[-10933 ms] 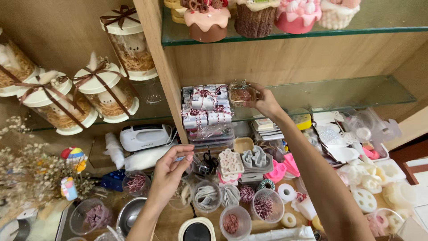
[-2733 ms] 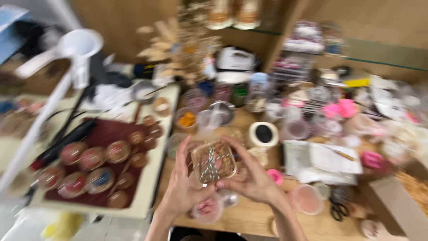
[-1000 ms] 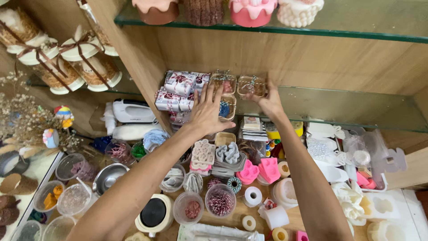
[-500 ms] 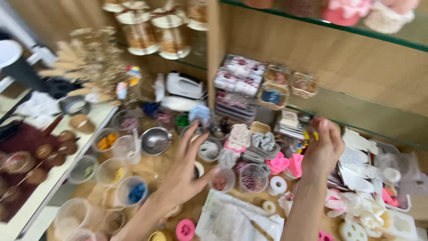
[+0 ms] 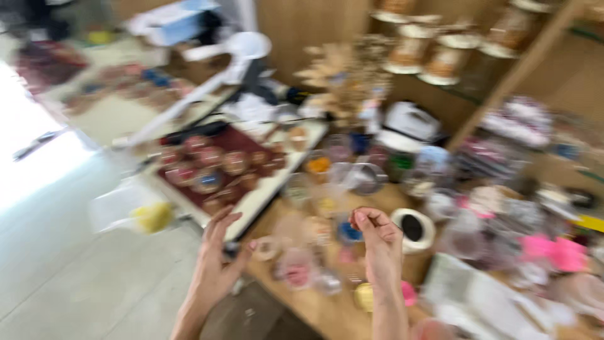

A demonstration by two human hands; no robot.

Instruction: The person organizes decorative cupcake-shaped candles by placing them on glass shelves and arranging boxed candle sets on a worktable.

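View swings left off shelves. Your left hand (image 5: 214,267) spread open, empty, near dark tray of round chocolates (image 5: 217,170). Your right hand (image 5: 377,242) curled; contents indeterminable.

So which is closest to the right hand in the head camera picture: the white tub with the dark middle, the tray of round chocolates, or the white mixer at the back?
From the right hand:
1. White tub with dark middle, just to its right.
2. Tray of round chocolates, up and left.
3. White mixer, far back by the shelf.
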